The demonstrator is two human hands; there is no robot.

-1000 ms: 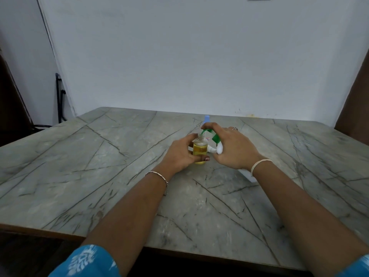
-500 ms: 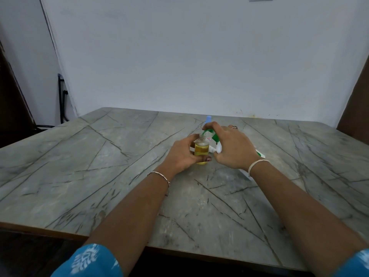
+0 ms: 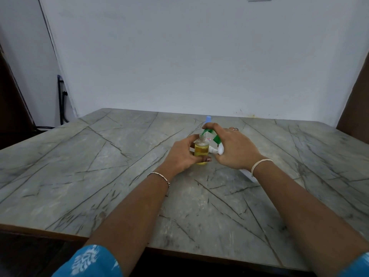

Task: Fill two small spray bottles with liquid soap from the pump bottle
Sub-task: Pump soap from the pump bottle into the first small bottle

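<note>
Two hands meet at the middle of the desk [image 3: 99, 176], as seen from where I run the rig. My left hand [image 3: 183, 154] is wrapped round a small spray bottle [image 3: 202, 145] that stands upright on the desk with its neck open, and a fingertip crosses its near side. My right hand [image 3: 233, 150] is curled over the pump bottle [image 3: 217, 140], white and green, which is tipped to the left so its green spout reaches the small bottle's mouth. Yellow soap [image 3: 200, 153] stands high in the small bottle, close under the shoulder, so I judge this fill nearly done. Just beyond the hands, on the far side, a blue cap [image 3: 208, 118] pokes up. I take it for the second spray bottle, but its body is hidden and I cannot tell whether it holds soap. What is left, as I read it, is to top off this bottle, close it, and see to the other.
</note>
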